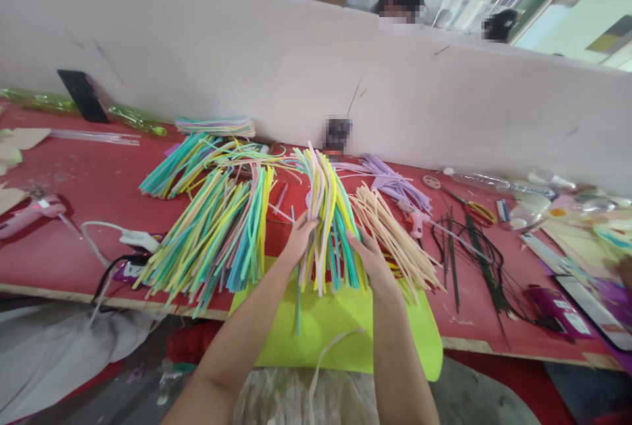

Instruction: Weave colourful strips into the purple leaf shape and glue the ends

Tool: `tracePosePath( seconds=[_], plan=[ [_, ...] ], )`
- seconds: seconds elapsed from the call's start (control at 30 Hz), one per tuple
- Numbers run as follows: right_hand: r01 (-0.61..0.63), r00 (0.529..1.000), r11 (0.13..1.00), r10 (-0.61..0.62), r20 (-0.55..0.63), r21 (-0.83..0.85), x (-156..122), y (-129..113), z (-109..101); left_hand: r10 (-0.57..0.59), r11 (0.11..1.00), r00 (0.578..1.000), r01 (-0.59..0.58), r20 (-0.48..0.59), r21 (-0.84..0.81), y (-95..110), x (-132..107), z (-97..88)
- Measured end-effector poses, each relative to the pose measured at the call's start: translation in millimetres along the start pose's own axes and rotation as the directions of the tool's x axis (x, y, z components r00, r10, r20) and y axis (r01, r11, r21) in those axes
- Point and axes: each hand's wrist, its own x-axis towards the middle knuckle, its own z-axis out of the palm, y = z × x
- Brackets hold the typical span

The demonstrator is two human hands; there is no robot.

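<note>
A bundle of thin pastel strips (pixel 326 214), yellow, pink, blue and green, stands arched over the red table (pixel 74 247). My left hand (pixel 299 241) grips its left side and my right hand (pixel 370 257) its right side, fingers curled into the strips. Under the bundle's loose ends lies a lime green sheet (pixel 340 333) that hangs over the table's front edge. A bigger fan of mixed strips (pixel 217 234) lies to the left. A cream pile of strips (pixel 395 234) lies just right of my right hand.
A pink glue gun (pixel 29 211) and white cable (pixel 113 237) sit at the left. Purple strips (pixel 395 185), scissors (pixel 469 204), dark wires (pixel 474 260) and bottles (pixel 494 181) crowd the right. A white partition (pixel 316 76) backs the table; other people sit behind it.
</note>
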Motion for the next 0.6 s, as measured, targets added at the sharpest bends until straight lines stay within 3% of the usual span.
tracePosePath(
  seconds=[0.27, 0.5, 0.6],
  plan=[
    [0.059, 0.991, 0.982, -0.080, -0.110, -0.182, -0.4, -6.4, 14.7, 0.057, 0.982, 0.991, -0.078, 0.125, 0.170, 0.8, 1.1, 2.4],
    [0.024, 0.999, 0.999, -0.025, -0.028, -0.029, -1.8, -7.4, 11.8, 0.073, 0.975, 0.995, -0.085, 0.066, 0.205, -3.3, 6.5, -2.7],
    [0.068, 0.996, 0.994, -0.072, -0.046, -0.085, -1.3, -9.4, 10.2, 0.061, 0.978, 0.995, -0.076, 0.082, 0.193, -4.0, 6.5, -2.8]
  ],
)
